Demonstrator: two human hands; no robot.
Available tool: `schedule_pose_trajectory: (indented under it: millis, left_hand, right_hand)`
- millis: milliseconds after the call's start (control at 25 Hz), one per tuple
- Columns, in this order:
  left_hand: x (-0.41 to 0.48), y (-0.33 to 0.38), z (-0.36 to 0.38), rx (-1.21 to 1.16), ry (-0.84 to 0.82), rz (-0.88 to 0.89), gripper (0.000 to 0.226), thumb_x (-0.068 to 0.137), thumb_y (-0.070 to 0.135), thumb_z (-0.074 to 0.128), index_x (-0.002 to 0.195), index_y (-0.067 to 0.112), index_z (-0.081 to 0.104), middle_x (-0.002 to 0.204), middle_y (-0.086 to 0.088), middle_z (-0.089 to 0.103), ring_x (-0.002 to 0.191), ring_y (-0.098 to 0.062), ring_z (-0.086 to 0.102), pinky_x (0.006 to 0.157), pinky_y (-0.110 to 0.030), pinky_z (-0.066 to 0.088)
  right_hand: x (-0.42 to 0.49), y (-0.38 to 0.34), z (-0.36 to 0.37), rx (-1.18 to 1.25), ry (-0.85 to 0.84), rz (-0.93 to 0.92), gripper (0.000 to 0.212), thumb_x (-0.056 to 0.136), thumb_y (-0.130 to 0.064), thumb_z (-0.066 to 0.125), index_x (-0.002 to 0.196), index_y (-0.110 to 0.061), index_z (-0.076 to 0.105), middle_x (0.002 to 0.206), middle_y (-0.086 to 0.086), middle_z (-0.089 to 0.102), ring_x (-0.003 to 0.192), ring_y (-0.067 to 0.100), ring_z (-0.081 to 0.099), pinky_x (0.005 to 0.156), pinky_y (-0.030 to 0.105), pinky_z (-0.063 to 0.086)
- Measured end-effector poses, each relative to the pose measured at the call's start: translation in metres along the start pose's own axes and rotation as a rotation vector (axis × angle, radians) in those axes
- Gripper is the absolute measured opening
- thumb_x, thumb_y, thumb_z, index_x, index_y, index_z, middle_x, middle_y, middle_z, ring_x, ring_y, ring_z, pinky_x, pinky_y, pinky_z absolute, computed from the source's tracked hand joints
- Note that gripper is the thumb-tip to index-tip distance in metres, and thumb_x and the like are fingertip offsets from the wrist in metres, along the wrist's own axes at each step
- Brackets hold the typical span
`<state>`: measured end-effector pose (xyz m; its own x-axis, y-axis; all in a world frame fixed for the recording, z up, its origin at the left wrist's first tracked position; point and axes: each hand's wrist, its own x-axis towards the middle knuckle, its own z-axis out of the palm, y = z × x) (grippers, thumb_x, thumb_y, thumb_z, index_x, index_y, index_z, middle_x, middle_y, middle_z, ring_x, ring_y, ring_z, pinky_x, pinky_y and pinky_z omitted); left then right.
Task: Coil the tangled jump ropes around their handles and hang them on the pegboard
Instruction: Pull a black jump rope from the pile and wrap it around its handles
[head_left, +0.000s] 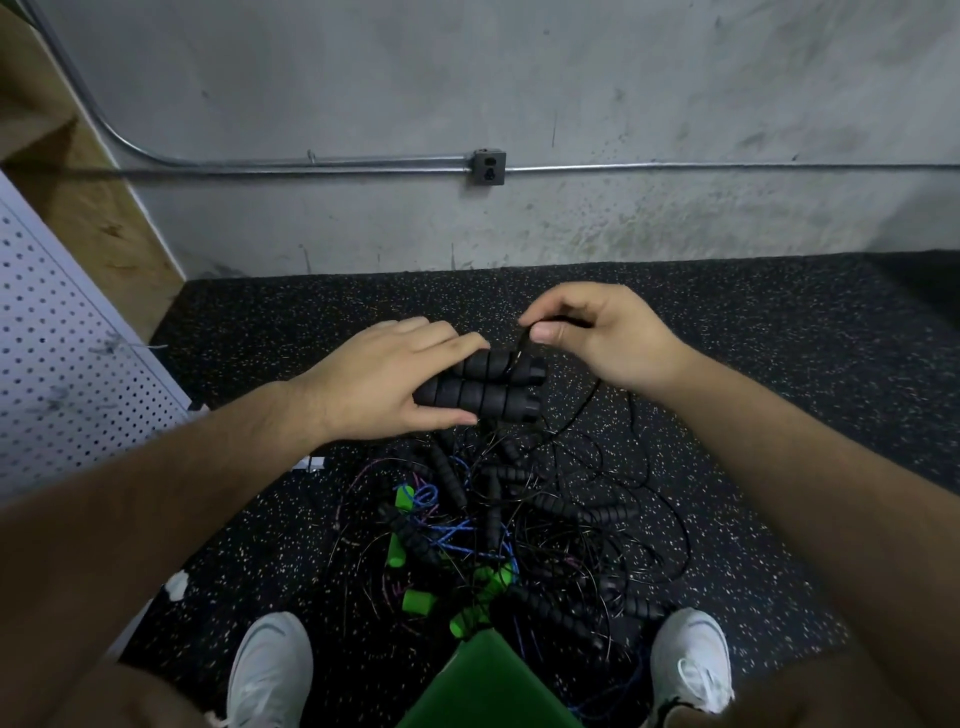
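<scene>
Across the far side runs a grey concrete wall (519, 78), with a metal conduit pipe (311, 165) fixed along it. Below it spreads the black speckled rubber floor (779, 415) on which I stand. At the left edge stands a white perforated pegboard (62, 364), well apart from my hands.

On the floor, just beyond my feet, lies the tangled pile of jump ropes (519, 530): thin black, blue and purplish cords looped over one another, with black ribbed handles and several bright green handles (418, 601) mixed through it. A flat dark green shape (488, 686) sits at the near edge between my two white shoes (270, 670); I cannot tell what it is.

Above the pile, my left hand (379, 384) grips a pair of black ribbed foam handles (483, 384) lying side by side, fingers over the top and thumb underneath, their free ends pointing right. My right hand (597, 332), just beside those ends, pinches a thin black cord (524, 338) between thumb and forefinger; the cord runs down to the end of the farther handle. More black cord trails from under that hand into the pile.

A small grey outlet box (489, 167) sits on the conduit.
</scene>
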<state>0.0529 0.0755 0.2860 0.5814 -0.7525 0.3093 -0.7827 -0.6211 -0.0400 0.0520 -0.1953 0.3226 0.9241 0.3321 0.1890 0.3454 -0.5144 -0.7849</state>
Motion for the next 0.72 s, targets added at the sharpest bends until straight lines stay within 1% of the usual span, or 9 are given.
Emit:
schedule_pose_trajectory:
  millis: [80,160,240,360,440,480,560,640,720]
  left_hand:
    - [0.003,0.005,-0.007,-0.032,0.080,-0.037,0.074,0.090,0.073,0.047,0.145,0.024,0.041,0.115,0.005,0.057,0.100,-0.018,0.056,0.092,-0.040,0.051]
    - [0.008,0.008,-0.015,-0.012,0.155,-0.093,0.075,0.090,0.072,0.048,0.146,0.022,0.041,0.119,0.003,0.058,0.102,-0.020,0.055,0.092,-0.041,0.051]
    - [0.010,0.004,-0.018,0.072,0.200,-0.150,0.077,0.091,0.072,0.046,0.148,0.021,0.041,0.122,0.000,0.058,0.104,-0.022,0.056,0.091,-0.044,0.051]
    - [0.006,-0.009,-0.015,0.207,0.184,-0.229,0.077,0.093,0.071,0.044,0.150,0.019,0.041,0.123,-0.004,0.059,0.106,-0.026,0.056,0.086,-0.045,0.051]
    - [0.004,-0.015,-0.011,0.279,0.152,-0.264,0.077,0.092,0.068,0.046,0.150,0.018,0.042,0.120,-0.006,0.059,0.103,-0.028,0.056,0.082,-0.043,0.049]
    - [0.004,-0.017,-0.008,0.311,0.126,-0.270,0.077,0.091,0.068,0.047,0.149,0.018,0.043,0.119,-0.006,0.059,0.102,-0.028,0.056,0.080,-0.042,0.047]
    - [0.002,-0.021,-0.004,0.364,0.057,-0.265,0.076,0.089,0.067,0.047,0.148,0.019,0.044,0.117,-0.005,0.060,0.100,-0.028,0.056,0.078,-0.041,0.045]
    - [-0.001,-0.024,0.001,0.386,-0.006,-0.248,0.075,0.088,0.067,0.049,0.147,0.021,0.045,0.116,-0.004,0.061,0.100,-0.027,0.057,0.077,-0.040,0.045]
    - [-0.005,-0.023,0.005,0.358,-0.060,-0.211,0.075,0.086,0.068,0.050,0.146,0.024,0.046,0.117,-0.001,0.061,0.101,-0.024,0.056,0.079,-0.039,0.045]
  right_hand:
    - [0.003,0.000,0.011,0.243,0.050,0.069,0.013,0.095,-0.010,0.065,0.100,-0.017,0.075,0.093,-0.001,0.073,0.082,0.002,0.064,0.078,0.019,0.051]
    - [0.004,0.000,0.032,0.478,0.099,0.146,0.023,0.099,-0.003,0.056,0.097,-0.019,0.073,0.089,0.000,0.072,0.081,0.010,0.064,0.076,0.028,0.055]
    - [0.001,-0.005,0.053,0.526,0.070,0.274,0.026,0.103,-0.003,0.047,0.094,-0.018,0.066,0.079,0.001,0.066,0.068,0.012,0.058,0.064,0.027,0.054]
    - [-0.010,-0.012,0.074,0.287,-0.139,0.352,0.028,0.109,-0.025,0.035,0.099,-0.011,0.057,0.075,0.005,0.058,0.061,0.014,0.055,0.055,0.020,0.049]
    - [-0.015,-0.019,0.083,0.193,-0.231,0.386,0.033,0.110,-0.031,0.032,0.108,-0.008,0.056,0.077,0.007,0.057,0.059,0.015,0.056,0.050,0.018,0.047]
    - [-0.016,-0.023,0.084,0.126,-0.267,0.409,0.032,0.109,-0.031,0.034,0.105,-0.008,0.055,0.078,0.008,0.058,0.057,0.016,0.057,0.048,0.020,0.048]
    - [-0.018,-0.037,0.079,-0.081,-0.393,0.409,0.031,0.108,-0.032,0.038,0.089,-0.011,0.052,0.074,0.007,0.061,0.052,0.016,0.060,0.047,0.023,0.046]
    - [-0.019,-0.055,0.062,-0.336,-0.492,0.318,0.033,0.106,-0.034,0.043,0.079,-0.018,0.051,0.069,0.002,0.060,0.050,0.012,0.059,0.045,0.022,0.040]
    - [-0.015,-0.068,0.041,-0.599,-0.436,0.158,0.031,0.104,-0.037,0.047,0.079,-0.023,0.057,0.072,-0.004,0.059,0.060,0.011,0.057,0.050,0.025,0.040]
